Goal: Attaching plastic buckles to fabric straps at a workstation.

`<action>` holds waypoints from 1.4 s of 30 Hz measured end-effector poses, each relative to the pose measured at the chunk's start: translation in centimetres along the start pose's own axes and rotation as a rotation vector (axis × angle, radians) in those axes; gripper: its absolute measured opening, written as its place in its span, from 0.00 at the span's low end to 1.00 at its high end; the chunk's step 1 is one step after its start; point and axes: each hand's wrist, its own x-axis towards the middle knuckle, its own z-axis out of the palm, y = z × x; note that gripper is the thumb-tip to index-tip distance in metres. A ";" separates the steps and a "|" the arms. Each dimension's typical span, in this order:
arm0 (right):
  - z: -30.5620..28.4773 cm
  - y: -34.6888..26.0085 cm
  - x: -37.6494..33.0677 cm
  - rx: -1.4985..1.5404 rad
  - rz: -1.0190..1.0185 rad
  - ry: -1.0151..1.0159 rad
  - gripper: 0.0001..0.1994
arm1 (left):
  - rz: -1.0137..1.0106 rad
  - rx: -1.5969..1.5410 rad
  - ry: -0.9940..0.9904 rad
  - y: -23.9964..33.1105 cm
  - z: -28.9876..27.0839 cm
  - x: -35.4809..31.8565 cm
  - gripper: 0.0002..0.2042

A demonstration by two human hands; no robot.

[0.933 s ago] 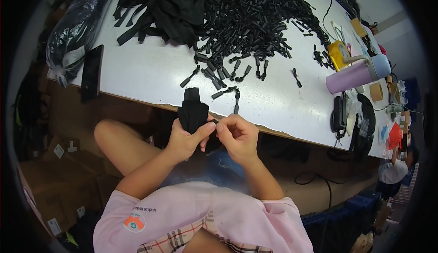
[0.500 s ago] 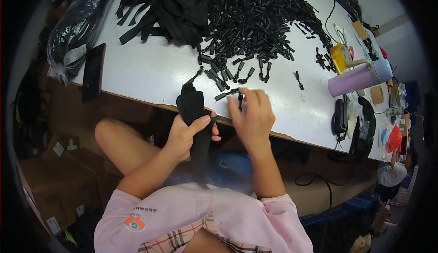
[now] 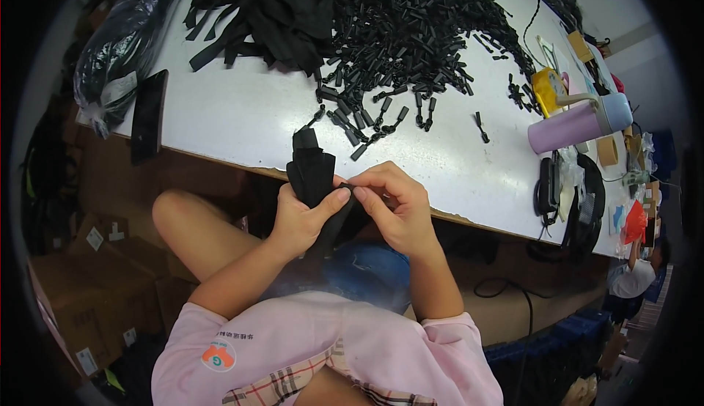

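My left hand [image 3: 299, 224] is closed round a bundle of black zipper tapes [image 3: 312, 173], whose folded tops stick up past the thumb at the table's front edge. Against the fingertips of that hand, my right hand [image 3: 402, 215] is closed in a pinch at the end of one tape. A small black zipper pull seems to be between its fingertips, mostly covered by them. Just beyond both hands lie several loose black zipper pulls [image 3: 359, 151]. They trail from a big heap of the same pulls [image 3: 411, 36] on the white table [image 3: 242, 116].
More black tapes [image 3: 282, 28] are heaped at the far left. A plastic-wrapped black bundle [image 3: 128, 39] and a dark phone [image 3: 149, 116] lie at the left edge. To the right stand a lilac bottle [image 3: 565, 129], a yellow packet [image 3: 546, 92] and a black case [image 3: 546, 182].
My right hand has come back from the loose pulls to the bundle and now pinches beside my left hand. One pull near the table edge has gone from its place; another has shifted.
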 end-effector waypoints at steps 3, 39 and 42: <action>0.0 0.2 -0.3 0.119 -0.003 0.007 0.07 | 0.016 0.051 -0.024 0.3 0.2 0.0 0.05; 1.8 1.1 -1.3 0.770 0.373 0.012 0.03 | 0.025 -0.077 -0.157 2.1 0.3 -0.3 0.08; 2.5 1.0 -1.6 0.562 0.153 0.145 0.03 | 0.063 0.043 -0.120 1.8 0.2 -0.3 0.08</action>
